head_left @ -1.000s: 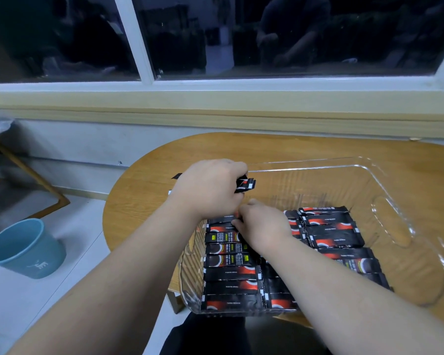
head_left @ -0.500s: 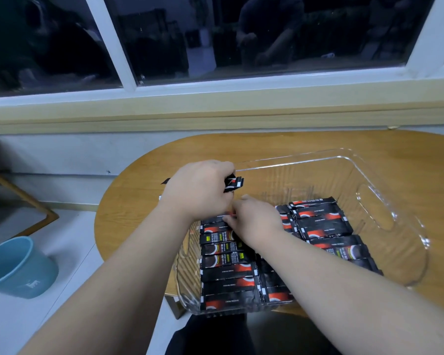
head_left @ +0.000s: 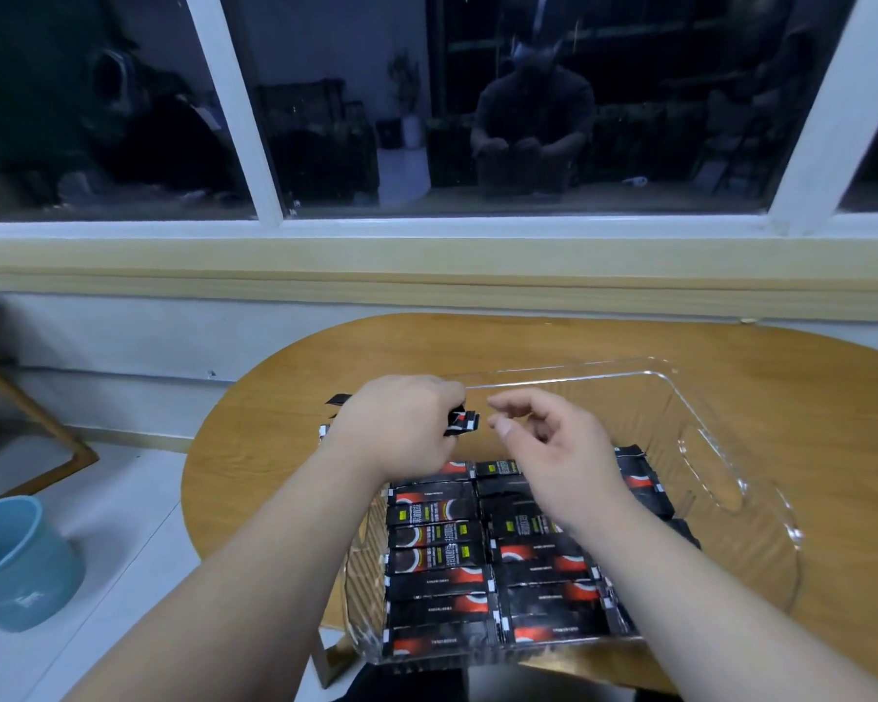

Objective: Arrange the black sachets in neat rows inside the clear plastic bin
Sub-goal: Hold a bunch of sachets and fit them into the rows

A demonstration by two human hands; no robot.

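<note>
Black sachets (head_left: 439, 549) lie flat in the clear plastic bin (head_left: 731, 463), each with its long axis running left to right across the view, stacked one behind the next from the near wall toward the far one. At least 2 rows show side by side — a left row and a middle row (head_left: 538, 554) — and more sachets (head_left: 642, 486) show past the right forearm, though that arm hides most of them. The bin's far part is bare plastic, and it sits on a rounded wooden table (head_left: 781, 377). The left hand (head_left: 401, 428) is closed around a small bundle of sachets (head_left: 461, 423), held above the bin's far-left corner with the ends poking out to the right. The right hand (head_left: 553, 448) hovers just beside that bundle, fingers loosely spread and holding nothing. A blue bucket (head_left: 16, 559) stands on the floor at left.
</note>
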